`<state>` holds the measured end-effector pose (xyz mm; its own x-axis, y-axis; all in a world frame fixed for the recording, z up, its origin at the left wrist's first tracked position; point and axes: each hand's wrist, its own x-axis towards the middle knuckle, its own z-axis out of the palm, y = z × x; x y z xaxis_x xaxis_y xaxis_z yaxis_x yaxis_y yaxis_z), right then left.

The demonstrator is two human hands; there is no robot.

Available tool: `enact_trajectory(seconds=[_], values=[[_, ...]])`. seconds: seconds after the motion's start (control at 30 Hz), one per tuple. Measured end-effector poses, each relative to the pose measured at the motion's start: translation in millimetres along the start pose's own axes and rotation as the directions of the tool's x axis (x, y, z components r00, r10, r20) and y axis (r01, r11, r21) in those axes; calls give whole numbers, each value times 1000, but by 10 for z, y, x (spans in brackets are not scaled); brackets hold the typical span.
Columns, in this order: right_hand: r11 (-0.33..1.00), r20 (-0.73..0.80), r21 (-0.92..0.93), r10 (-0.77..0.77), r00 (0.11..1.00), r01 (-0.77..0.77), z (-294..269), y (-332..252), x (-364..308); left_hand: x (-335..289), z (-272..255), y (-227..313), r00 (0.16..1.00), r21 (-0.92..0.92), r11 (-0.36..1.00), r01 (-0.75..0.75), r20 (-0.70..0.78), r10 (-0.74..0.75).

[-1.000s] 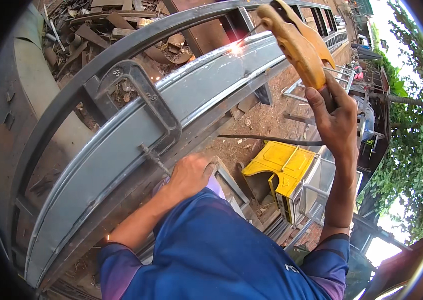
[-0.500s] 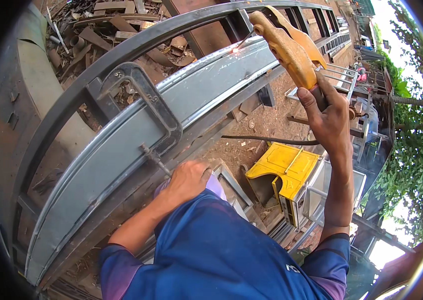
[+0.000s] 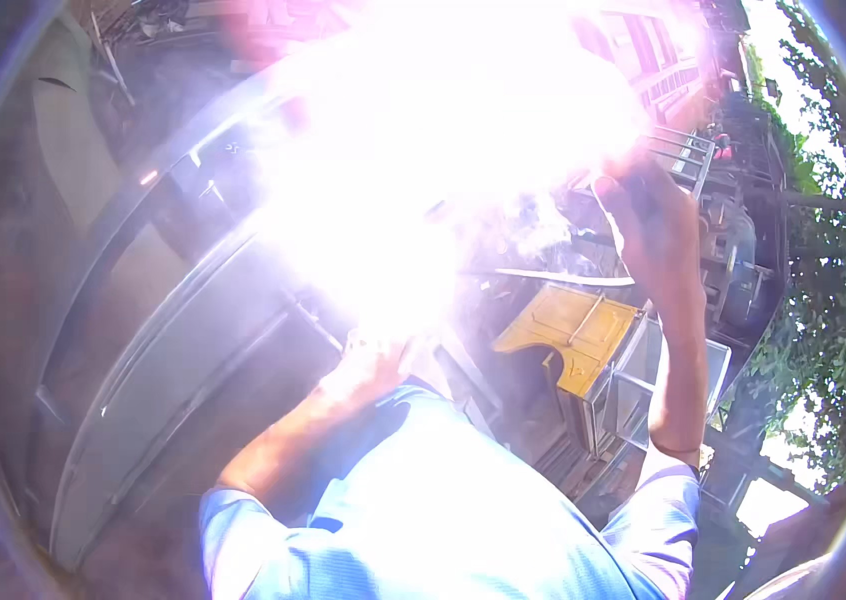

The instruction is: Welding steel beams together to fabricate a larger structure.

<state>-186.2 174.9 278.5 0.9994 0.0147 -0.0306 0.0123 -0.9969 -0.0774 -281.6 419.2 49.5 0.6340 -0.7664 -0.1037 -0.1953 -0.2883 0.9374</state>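
Head view: a grey beam [image 3: 158, 400] runs on a curve from lower left toward upper middle. Its near end and the adjoining stretch of both long edges are visible; the remainder is lost in a white glare [image 3: 453, 110]. A thin rod [image 3: 315, 322] projects across the beam's right edge, its lower end reaching the left hand [image 3: 373, 365].

The left hand is positioned just beyond the beam's right edge, back upward. Its fingers are washed out; whether they are closed on the rod cannot be told. The right hand [image 3: 651, 215] is raised at the right border of the glare, well apart from the left. Its thumb shows on the left side; the other fingers merge into the light, and whether they grip anything cannot be determined. Smoke [image 3: 548, 235] hangs to the left of this hand.

Outside the beam's left edge, a curved bar [image 3: 83, 285] follows a similar line. Right of the beam is a yellow panel [image 3: 578, 330] with a curved cut-out. A cable [image 3: 563, 276] passes above it toward the right wrist. A metal rack [image 3: 686, 150] appears behind the right hand. Foliage [image 3: 813, 330] occupies the right side. The shirt [image 3: 443, 500], overexposed to pale blue and white, fills the lower middle.
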Motion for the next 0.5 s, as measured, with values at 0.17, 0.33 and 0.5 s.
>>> enact_trajectory(seconds=[0.17, 0.33, 0.5], values=[[948, 10, 168, 273, 962, -271, -95, -121, -14, 50, -55, 23, 979, -92, 980, 177, 114, -166], [957, -5, 152, 250, 968, -247, -52, -102, -15, 54, -62, 50, 984, -133, 977, 166, 93, -154], [964, -12, 157, 217, 976, -213, 0, -80, -31, 46, -32, 26, 986, -121, 981, 155, 79, -146]])
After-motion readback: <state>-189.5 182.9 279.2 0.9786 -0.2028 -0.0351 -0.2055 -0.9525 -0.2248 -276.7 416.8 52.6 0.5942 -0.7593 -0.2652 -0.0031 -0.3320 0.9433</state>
